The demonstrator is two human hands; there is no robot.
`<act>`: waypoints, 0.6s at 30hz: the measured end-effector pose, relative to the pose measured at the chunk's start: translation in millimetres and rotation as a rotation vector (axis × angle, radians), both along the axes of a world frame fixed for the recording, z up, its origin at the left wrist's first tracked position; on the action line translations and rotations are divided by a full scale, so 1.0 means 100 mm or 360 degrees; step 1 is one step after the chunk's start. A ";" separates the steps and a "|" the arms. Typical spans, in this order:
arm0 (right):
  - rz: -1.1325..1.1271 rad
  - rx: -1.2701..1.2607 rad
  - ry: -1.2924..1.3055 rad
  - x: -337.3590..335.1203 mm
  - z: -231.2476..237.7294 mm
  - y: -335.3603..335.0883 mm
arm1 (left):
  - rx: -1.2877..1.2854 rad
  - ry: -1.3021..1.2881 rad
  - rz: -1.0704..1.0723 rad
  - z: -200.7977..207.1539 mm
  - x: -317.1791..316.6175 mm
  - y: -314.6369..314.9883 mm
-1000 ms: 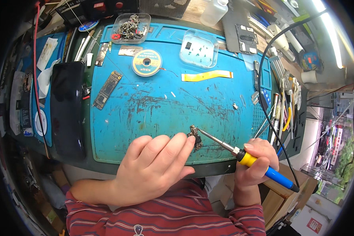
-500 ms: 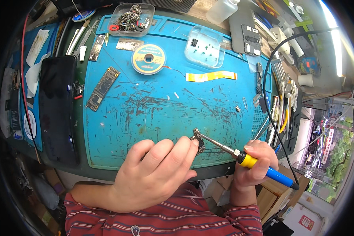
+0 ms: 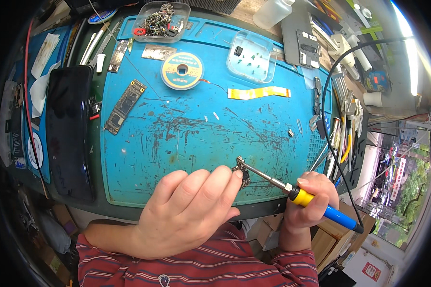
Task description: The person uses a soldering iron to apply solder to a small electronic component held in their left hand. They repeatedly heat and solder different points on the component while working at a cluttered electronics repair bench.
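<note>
My right hand is closed around a soldering iron with a yellow and blue handle. Its metal tip reaches left onto the end of a small dark circuit board. The fingers of my left hand pinch that board just above the mat's front edge; much of it is hidden behind my fingertips. Beneath lies a scratched blue work mat. A black cable runs from the iron's handle up along the right side.
A wire spool and a yellow-orange flex cable lie farther back. Two clear plastic boxes hold small parts. A longer circuit board and a black phone-like panel lie left. Tools crowd the right edge.
Hardly anything differs: the camera view has shifted slightly. Both hands keep their hold, and the iron's tip stays on the board.
</note>
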State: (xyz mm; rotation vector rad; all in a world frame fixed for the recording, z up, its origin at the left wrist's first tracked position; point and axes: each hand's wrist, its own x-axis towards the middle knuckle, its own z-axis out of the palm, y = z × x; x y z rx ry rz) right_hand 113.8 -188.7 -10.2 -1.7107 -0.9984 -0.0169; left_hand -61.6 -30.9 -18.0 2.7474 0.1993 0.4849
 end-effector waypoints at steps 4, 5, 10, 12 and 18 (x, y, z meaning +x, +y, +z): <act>0.0060 0.0028 -0.0020 0.02 -0.02 -0.02 | -0.0005 0.0001 -0.0004 0.00 0.00 0.00; 0.0078 0.0038 -0.0031 0.03 -0.02 -0.02 | -0.0010 0.0002 -0.0001 0.00 0.00 0.00; 0.0058 0.0012 -0.0027 0.02 -0.02 -0.02 | -0.0006 0.0002 0.0000 0.00 0.00 0.00; 0.0052 0.0003 -0.0028 0.02 -0.01 -0.02 | -0.0008 0.0000 0.0001 0.00 0.01 0.00; -0.0027 -0.0065 0.0055 -0.05 0.02 -0.02 | -0.0009 0.0000 0.0005 0.00 0.00 0.00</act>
